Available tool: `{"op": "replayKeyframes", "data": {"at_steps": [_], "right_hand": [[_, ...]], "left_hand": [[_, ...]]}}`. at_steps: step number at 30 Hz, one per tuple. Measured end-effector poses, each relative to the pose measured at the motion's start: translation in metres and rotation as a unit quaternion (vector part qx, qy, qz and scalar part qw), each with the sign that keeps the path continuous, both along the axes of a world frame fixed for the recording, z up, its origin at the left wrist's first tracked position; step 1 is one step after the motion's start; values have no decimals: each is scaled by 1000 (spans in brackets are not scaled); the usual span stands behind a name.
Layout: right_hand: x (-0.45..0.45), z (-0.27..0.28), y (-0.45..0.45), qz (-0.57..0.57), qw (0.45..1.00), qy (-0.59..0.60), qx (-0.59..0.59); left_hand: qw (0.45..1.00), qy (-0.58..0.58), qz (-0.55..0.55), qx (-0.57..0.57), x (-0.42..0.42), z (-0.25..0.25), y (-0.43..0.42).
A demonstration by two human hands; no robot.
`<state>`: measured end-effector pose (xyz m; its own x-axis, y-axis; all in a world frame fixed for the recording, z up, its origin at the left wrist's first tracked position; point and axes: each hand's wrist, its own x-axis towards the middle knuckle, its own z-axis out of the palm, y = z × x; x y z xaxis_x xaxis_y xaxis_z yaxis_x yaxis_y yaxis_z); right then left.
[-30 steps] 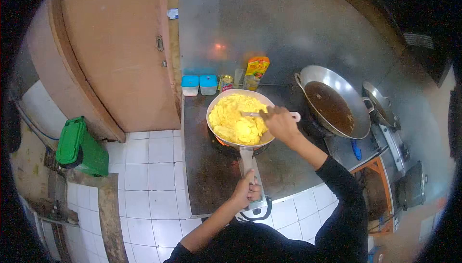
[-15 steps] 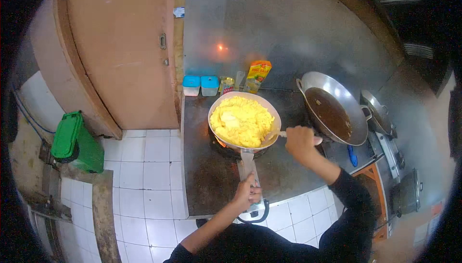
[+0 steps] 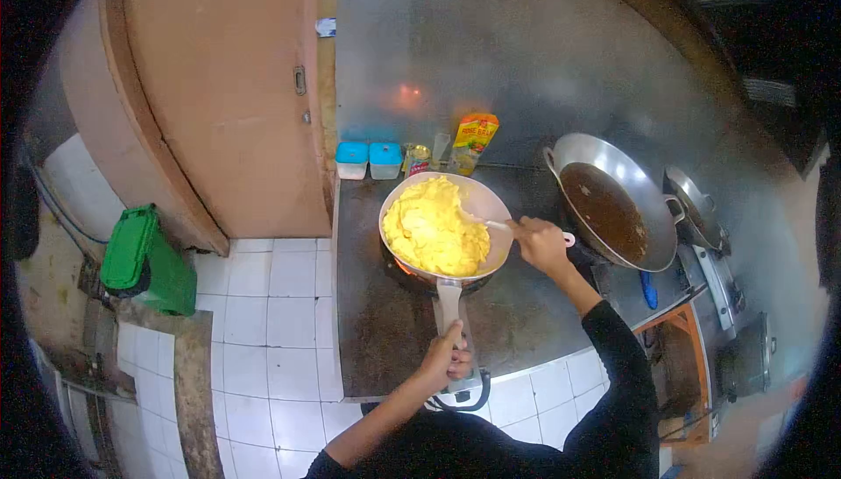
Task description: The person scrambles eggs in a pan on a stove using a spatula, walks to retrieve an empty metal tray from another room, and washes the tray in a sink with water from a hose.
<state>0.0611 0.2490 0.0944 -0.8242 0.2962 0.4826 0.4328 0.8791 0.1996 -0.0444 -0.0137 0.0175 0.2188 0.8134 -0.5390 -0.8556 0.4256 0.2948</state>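
Note:
My left hand is wrapped around the handle of a frying pan with a pale inside. The pan sits over a burner, and orange flame shows under its left edge. A thick mass of yellow, scrambled-egg-like food is heaped toward the pan's left side. My right hand grips a light-coloured spatula from the right. Its handle end sticks out past my fist, and its front end touches the food's right edge, where the blade is partly hidden.
A large wok holding dark brown liquid stands right of the pan, with another pan beyond. Two blue-lidded tubs, a can and a yellow packet line the back wall. A green bin stands on the left floor.
My right hand has moved slightly left and up with the spatula. The food has been pushed left, baring the pan's right side. My left hand stays on the handle.

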Motion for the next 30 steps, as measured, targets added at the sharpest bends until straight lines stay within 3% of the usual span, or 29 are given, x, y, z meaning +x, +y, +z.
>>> {"op": "replayKeyframes", "data": {"at_steps": [2, 5, 7, 13, 15, 18, 26, 30], "right_hand": [[1, 7, -19, 97, 995, -22, 24], [3, 25, -50, 81, 986, -127, 67], [9, 42, -60, 84, 985, -118, 91], [19, 72, -72, -129, 985, -109, 40], [15, 59, -67, -154, 980, -120, 32], [8, 13, -51, -300, 945, -128, -10], [-31, -34, 25, -193, 973, -2, 129], [-67, -24, 73, -88, 991, 12, 103]], "left_hand": [[1000, 4, 14, 9, 2, -1, -1], [1000, 1, 4, 5, 2, -3, -1], [1000, -1, 11, 7, 2, -2, -1], [1000, -9, 23, 19, 4, -9, 0], [1000, -8, 24, 16, 5, -9, -1], [1000, 3, 30, 5, 4, -6, 0], [999, 33, 19, 0, 2, 7, -3], [998, 55, 8, -11, 0, 4, 0]]}}
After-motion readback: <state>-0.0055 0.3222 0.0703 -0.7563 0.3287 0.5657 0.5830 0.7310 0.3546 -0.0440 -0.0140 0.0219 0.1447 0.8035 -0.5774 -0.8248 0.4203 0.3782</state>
